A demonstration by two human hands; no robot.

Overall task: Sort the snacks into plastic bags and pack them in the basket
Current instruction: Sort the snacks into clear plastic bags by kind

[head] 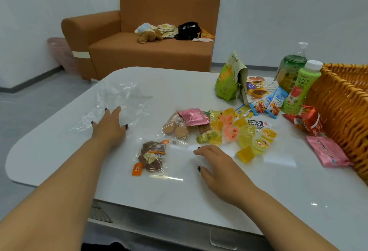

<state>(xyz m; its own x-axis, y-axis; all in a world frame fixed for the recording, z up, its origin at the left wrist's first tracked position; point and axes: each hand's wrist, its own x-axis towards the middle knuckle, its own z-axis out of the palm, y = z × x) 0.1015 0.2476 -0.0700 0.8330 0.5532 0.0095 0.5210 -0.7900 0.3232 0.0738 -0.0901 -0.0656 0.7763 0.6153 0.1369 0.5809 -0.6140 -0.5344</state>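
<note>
Both hands are spread flat: my left hand (111, 125) presses the crumpled clear plastic bag (113, 103) on the white table (179, 195), my right hand (215, 163) rests empty beside the snacks. I judge the film light, limp and slippery, best pinched at its open edge; it lies wrinkled, nearly invisible.

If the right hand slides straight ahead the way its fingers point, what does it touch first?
Probably the clear biscuit pack: the right hand points up-left across the table toward it, with the green jelly close to that line; depth is unclear.
</note>
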